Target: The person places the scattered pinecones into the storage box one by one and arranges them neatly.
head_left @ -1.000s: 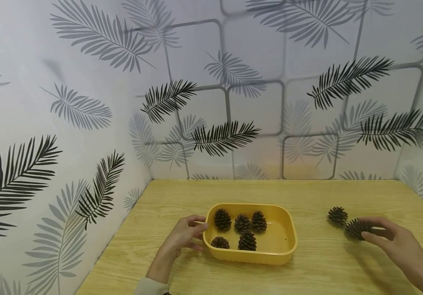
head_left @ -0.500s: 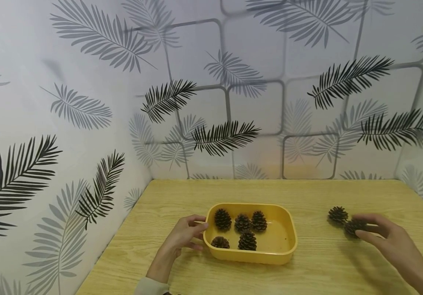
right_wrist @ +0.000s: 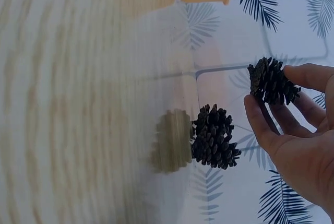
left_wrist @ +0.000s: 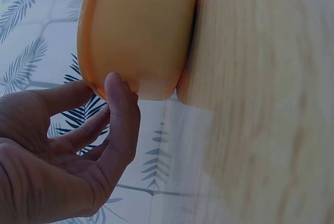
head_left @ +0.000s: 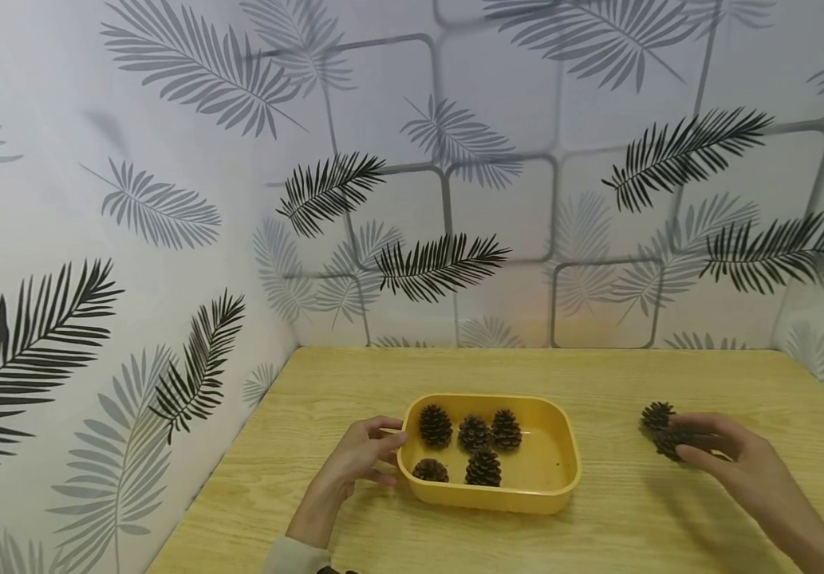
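My left hand point(head_left: 364, 454) holds the left end of a yellow plastic basin point(head_left: 486, 498), its thumb at the rim. In the left wrist view a bent finger point(left_wrist: 122, 119) lies against the outer wall. Several brown pine cones stand or lie inside the basin. Over the table's right side, my right hand point(head_left: 742, 458) grips a pine cone point(right_wrist: 272, 81) between thumb and fingertips, raised off the surface. Another pine cone point(right_wrist: 215, 138) sits on the table beside it. In the head view the held cone partly covers that other pine cone point(head_left: 657, 414).
The pale wood-grain table point(head_left: 526, 371) ends at a leaf-patterned back wall point(head_left: 412, 207), with a similar wall on the left. Table surface lies between the basin and the right hand. The basin's right end holds no cones.
My right hand has shifted left with its pine cone, which now overlaps the cone on the table in the head view. The left hand and the basin have stayed in place.
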The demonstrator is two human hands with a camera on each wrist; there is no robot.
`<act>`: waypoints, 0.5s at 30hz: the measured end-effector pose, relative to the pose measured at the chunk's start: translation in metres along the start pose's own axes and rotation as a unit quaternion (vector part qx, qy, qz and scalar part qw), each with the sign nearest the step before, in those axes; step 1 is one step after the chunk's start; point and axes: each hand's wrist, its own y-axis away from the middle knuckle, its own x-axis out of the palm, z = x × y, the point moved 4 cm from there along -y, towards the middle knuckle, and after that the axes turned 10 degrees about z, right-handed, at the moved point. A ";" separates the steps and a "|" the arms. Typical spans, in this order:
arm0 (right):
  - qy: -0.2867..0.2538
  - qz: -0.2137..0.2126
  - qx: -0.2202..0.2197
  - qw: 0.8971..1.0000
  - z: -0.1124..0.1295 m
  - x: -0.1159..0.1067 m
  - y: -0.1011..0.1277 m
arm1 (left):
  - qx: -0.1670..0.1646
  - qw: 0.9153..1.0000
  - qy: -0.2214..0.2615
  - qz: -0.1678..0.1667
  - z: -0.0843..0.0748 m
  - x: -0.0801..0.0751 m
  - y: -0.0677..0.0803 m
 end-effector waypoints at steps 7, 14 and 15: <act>-0.027 0.023 -0.015 0.999 0.015 0.006 -0.005 | 0.005 1.000 0.003 0.004 0.000 0.000 0.001; -0.032 0.028 -0.029 0.999 0.026 0.011 -0.009 | 0.004 1.000 0.003 0.003 -0.002 0.001 0.001; -0.033 0.028 -0.031 0.999 0.027 0.012 -0.009 | 0.005 1.000 0.002 0.003 -0.002 0.001 0.001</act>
